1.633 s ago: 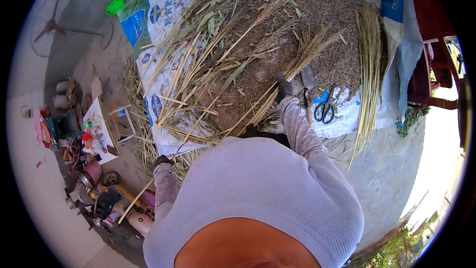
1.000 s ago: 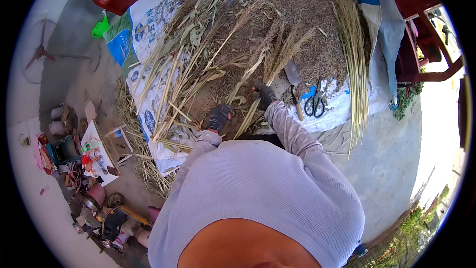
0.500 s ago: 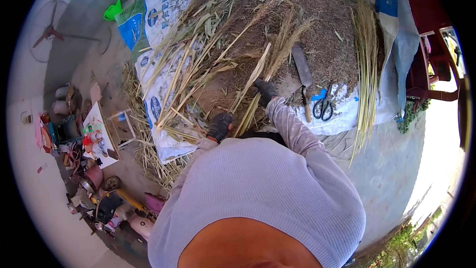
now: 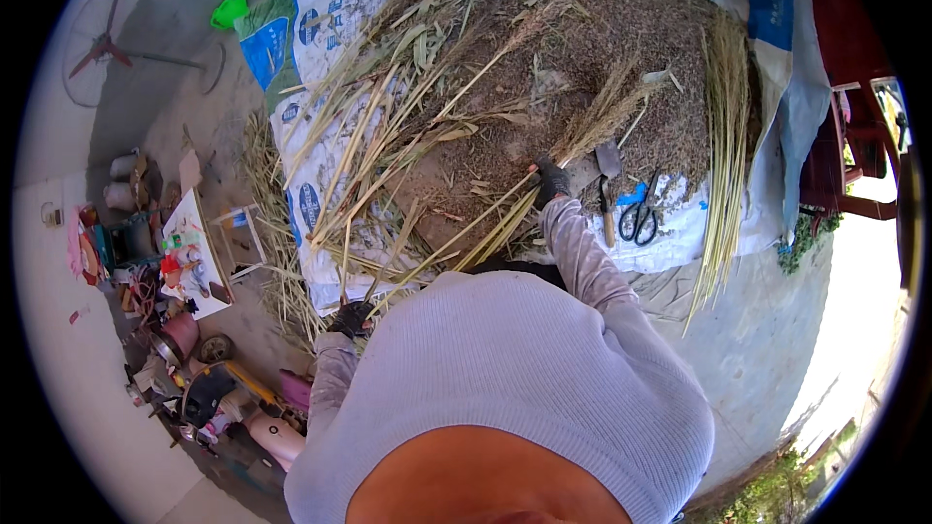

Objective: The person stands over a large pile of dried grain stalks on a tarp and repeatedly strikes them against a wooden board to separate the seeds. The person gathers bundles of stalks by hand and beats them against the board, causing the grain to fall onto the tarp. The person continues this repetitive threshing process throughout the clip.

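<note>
My right hand (image 4: pixel 552 182), in a dark glove, is closed around a small bundle of broomcorn stalks (image 4: pixel 503 229). Their feathery seed heads (image 4: pixel 604 121) point up and right, and the cut ends run down left toward my body. Low at the left, my gloved left hand (image 4: pixel 350 318) is closed beside the sheet's near edge, seemingly on a dry leaf (image 4: pixel 403 238) that slants up from it; its fingers are partly hidden. Loose leafy stalks (image 4: pixel 364 150) lie in a heap just beyond that hand.
A broad knife (image 4: pixel 609 161) and black-handled scissors (image 4: pixel 639 223) lie right of my right hand. Farther right is a neat row of broomcorn (image 4: pixel 720 136). Seeds cover the white-and-blue sheet (image 4: pixel 670 245). Left stand a fan (image 4: pixel 102 49) and household clutter; a red chair (image 4: pixel 854 150) is at right.
My left hand has moved left and toward me, away from the bundle, with the dry leaf shifting that way. My right hand has moved slightly right, and the seed heads now lean farther right.
</note>
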### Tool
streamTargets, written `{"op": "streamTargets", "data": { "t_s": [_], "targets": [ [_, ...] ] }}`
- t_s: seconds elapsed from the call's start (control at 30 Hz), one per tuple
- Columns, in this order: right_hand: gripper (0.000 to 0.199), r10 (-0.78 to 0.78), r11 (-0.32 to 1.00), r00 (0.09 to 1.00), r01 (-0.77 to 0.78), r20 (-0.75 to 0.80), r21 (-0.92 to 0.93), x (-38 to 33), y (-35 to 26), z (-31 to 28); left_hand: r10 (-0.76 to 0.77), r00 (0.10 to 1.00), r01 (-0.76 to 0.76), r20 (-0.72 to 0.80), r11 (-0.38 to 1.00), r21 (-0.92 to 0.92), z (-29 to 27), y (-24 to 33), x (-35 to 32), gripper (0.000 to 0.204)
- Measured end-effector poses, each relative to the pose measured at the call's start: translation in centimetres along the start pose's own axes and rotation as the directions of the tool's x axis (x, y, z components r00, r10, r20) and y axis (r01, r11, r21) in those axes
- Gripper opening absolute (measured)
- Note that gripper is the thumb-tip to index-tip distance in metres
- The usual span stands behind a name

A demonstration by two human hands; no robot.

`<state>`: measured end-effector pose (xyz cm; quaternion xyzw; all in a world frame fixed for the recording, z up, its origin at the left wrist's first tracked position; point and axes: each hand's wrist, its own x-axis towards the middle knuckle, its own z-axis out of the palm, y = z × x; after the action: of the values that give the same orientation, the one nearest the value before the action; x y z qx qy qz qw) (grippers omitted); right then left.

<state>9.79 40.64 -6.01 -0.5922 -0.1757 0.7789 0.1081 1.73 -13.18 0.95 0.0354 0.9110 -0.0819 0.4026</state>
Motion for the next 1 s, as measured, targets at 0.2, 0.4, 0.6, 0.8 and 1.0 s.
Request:
{"op": "streamTargets", "data": {
  "t_s": [0.2, 0.4, 0.6, 0.8, 1.0],
  "targets": [
    [0.017, -0.075, 0.990, 0.996, 0.080, -0.048, 0.118, 1.9, -4.3, -1.4, -0.380, 0.919, 0.341, 0.103, 0.899, 0.276, -2.0, -9.9, -3.3, 0.033],
    [0.019, -0.097, 0.969, 0.980, 0.053, 0.175, 0.240, 0.0, -5.8, -0.7, -0.252, 0.914, 0.346, -0.319, 0.894, 0.284, -8.1, -3.3, -1.1, 0.041],
    [0.017, -0.018, 0.998, 0.963, 0.000, 0.269, 0.068, -1.8, -3.2, 0.3, 0.319, 0.775, -0.305, -0.545, 0.945, 0.119, -15.6, 20.2, 11.4, 0.031],
    [0.021, -0.011, 1.000, 0.932, 0.007, 0.363, 0.012, -5.4, -3.5, 0.6, 0.307, 0.885, -0.326, -0.349, 0.945, 0.004, -18.5, 41.1, 9.6, 0.039],
    [0.018, -0.088, 0.991, 0.874, 0.030, 0.479, 0.127, -3.4, -3.6, -0.3, 0.469, 0.790, -0.462, -0.395, 0.879, 0.119, -15.6, 41.9, 10.0, 0.032]
  ]
}}
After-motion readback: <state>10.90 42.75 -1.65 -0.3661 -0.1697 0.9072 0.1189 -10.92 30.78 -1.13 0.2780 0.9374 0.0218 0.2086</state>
